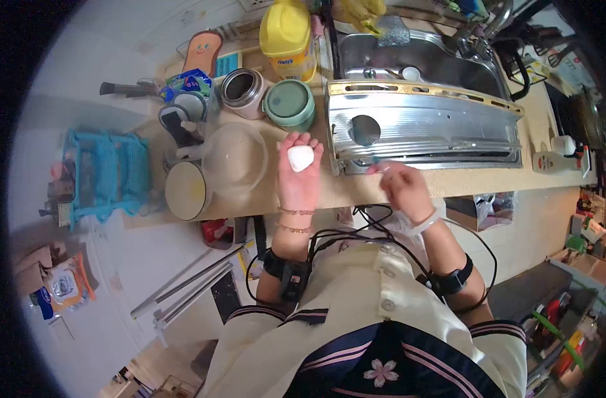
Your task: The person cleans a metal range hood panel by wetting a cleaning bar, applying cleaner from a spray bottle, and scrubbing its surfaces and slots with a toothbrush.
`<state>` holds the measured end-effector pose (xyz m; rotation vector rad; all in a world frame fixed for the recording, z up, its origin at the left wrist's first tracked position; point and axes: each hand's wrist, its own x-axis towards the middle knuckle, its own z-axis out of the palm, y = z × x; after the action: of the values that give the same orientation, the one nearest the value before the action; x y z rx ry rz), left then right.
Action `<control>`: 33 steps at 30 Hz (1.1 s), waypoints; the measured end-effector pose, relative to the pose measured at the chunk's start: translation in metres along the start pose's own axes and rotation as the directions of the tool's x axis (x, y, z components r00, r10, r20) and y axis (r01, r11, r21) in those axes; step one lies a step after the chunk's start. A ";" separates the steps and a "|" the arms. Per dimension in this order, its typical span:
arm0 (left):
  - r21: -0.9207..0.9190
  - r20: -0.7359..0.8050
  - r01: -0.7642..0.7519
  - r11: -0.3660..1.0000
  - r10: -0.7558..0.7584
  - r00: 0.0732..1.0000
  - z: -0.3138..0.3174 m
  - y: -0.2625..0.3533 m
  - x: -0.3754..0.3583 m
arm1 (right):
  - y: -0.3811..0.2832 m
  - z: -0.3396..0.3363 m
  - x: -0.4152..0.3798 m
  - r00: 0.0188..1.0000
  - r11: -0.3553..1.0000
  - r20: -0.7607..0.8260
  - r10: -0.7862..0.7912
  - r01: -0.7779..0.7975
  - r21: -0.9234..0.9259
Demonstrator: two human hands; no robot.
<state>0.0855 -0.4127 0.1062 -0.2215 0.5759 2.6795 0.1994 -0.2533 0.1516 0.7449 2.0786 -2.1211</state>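
My left hand point(298, 189) is palm up over the counter's front edge, its fingers curled a little at the tips. A smooth white lump point(301, 158) rests in it, too bright to tell its kind. Over the near edge of a metal panel point(422, 123), my right hand point(407, 192) is closed and partly blurred. A small pink and teal bit shows at its fingertips; what it holds I cannot make out. The panel has a round hole and a yellowed, greasy back edge, and it lies across the front of the sink point(436, 56).
Left of my hands stand a clear plastic tub point(235, 158), a round pale lid point(188, 190), a green jar point(289, 106), an open flask point(243, 93) and a yellow jug point(287, 40). A spray bottle point(560, 163) lies right. Black cables point(356, 232) hang between my arms.
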 end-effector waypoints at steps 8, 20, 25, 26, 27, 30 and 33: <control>0.867 0.285 -0.221 -0.447 0.078 0.955 -0.073 -0.006 0.015 | -0.015 0.016 0.063 0.852 0.790 -0.239 -0.466 0.279 -0.546; 0.889 0.456 -0.451 -0.082 0.251 0.854 0.019 -0.026 0.058 | -0.020 0.014 0.072 0.890 0.743 -0.183 -0.418 0.219 -0.632; 0.878 0.478 -0.478 -0.007 0.045 0.877 0.024 -0.028 0.099 | -0.004 -0.023 0.062 0.842 0.775 -0.366 -0.395 0.092 -0.626; 0.888 0.460 -0.460 -0.002 0.036 0.887 0.023 -0.027 0.102 | -0.001 -0.021 0.062 0.855 0.777 -0.342 -0.391 0.107 -0.621; 0.898 0.440 -0.440 0.002 0.023 0.898 0.022 -0.028 0.104 | -0.008 -0.014 0.062 0.867 0.781 -0.320 -0.383 0.119 -0.613; 0.911 0.398 -0.401 0.095 0.048 0.916 0.010 -0.035 0.111 | -0.013 0.012 0.068 0.887 0.747 -0.205 -0.414 0.202 -0.633; 0.908 0.349 -0.359 0.214 0.083 0.933 -0.004 -0.042 0.116 | 0.005 -0.014 0.072 0.825 0.768 -0.348 -0.445 0.152 -0.622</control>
<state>-0.0030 -0.3393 0.0602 0.5829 2.1808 1.9339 0.1423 -0.2205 0.1194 0.9462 3.0864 -1.3192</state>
